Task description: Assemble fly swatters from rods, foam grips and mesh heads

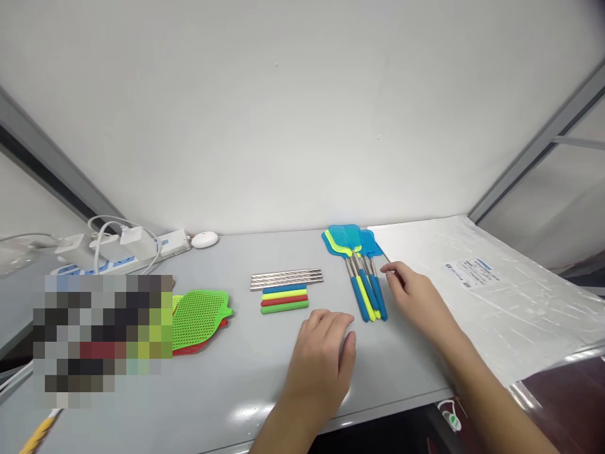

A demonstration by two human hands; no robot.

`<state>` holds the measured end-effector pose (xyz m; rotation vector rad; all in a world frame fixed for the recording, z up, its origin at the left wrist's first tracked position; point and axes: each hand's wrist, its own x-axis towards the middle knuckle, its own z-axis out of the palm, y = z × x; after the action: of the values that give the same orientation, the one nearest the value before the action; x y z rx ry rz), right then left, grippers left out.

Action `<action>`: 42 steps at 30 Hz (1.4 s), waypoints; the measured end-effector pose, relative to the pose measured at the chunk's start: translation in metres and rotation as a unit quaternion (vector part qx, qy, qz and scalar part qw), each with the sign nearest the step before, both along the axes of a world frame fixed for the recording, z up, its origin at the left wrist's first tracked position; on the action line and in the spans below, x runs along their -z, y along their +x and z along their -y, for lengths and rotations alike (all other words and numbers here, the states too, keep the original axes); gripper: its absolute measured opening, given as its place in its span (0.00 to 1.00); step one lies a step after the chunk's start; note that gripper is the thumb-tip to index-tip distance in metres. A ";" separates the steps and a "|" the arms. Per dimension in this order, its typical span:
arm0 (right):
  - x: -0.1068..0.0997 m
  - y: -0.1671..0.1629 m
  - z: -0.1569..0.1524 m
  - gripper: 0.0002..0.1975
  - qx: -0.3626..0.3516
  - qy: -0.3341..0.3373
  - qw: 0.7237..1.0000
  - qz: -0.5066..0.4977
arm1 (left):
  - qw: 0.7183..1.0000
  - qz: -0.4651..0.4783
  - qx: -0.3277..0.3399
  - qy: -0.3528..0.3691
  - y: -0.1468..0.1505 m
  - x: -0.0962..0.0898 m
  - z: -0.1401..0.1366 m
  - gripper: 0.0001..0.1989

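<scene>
My left hand (pixel 321 353) rests palm down on the grey table with its fingers loosely bent, thumb apart, and nothing in it. Just right of a pile of assembled fly swatters, my right hand (pixel 416 296) hovers with thumb and forefinger apart, also without a hold. The pile has blue swatter heads (pixel 345 236), a yellow-green one among them, and blue and yellow handles (pixel 366 295). In front of my left hand lie loose coloured handle grips (pixel 284 294) in blue, yellow, red and green. Several metal rods (pixel 286 279) are lined up behind them.
Loose swatter heads, the top one green (pixel 201 318), lie at the left beside a pixelated patch. Farther back are a power strip (pixel 174 244) with plugged-in white adapters (pixel 137 243) and a white mouse-like object (pixel 205 239). White plastic wrapping (pixel 425 252) with a label covers the right side.
</scene>
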<state>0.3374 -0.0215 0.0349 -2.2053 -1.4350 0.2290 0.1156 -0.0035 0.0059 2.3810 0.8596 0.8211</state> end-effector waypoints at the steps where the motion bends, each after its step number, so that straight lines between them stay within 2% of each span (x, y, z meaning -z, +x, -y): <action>1: 0.006 0.000 0.005 0.15 0.000 0.027 1.000 -0.011 | 1.000 -0.017 -0.003 0.015 0.003 0.001 0.001 0.14; 5: 0.032 -0.002 0.029 0.18 -0.046 0.082 0.995 -0.035 | 0.994 -0.100 -0.005 0.052 0.018 0.007 0.003 0.22; 8: 0.044 -0.006 0.041 0.23 -0.105 0.085 0.991 0.016 | 0.986 -0.158 -0.014 0.047 0.035 0.009 0.003 0.28; 11: 0.046 -0.009 0.044 0.27 -0.137 0.073 0.984 0.085 | 0.980 -0.192 -0.022 0.037 0.054 0.006 0.001 0.31; 14: 0.044 -0.008 0.044 0.27 -0.145 0.040 0.983 0.103 | 0.978 -0.207 -0.015 0.030 0.064 -0.003 -0.006 0.33; 18: 0.043 -0.008 0.043 0.28 -0.144 0.009 0.984 0.103 | 0.978 -0.206 0.015 0.022 0.062 -0.013 -0.021 0.36; 22: 0.044 -0.010 0.043 0.27 -0.149 0.010 0.982 0.115 | 0.980 -0.193 0.039 0.038 0.056 -0.012 -0.034 0.37; 28: 0.044 -0.009 0.042 0.25 -0.155 0.024 0.982 0.103 | 0.977 -0.191 0.036 0.094 0.057 -0.003 -0.035 0.28; 36: 0.047 -0.008 0.042 0.24 -0.153 0.039 0.982 0.103 | 0.956 -0.199 0.039 0.212 0.064 0.003 -0.028 0.18; 42: 0.047 -0.008 0.043 0.23 -0.149 0.042 0.982 0.106 | 0.956 -0.186 0.031 0.224 0.069 0.004 -0.025 0.17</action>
<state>0.3294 -0.0643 -0.0116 -1.9878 -1.8575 0.0323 0.1846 0.0214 0.0017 3.0150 0.7940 0.5949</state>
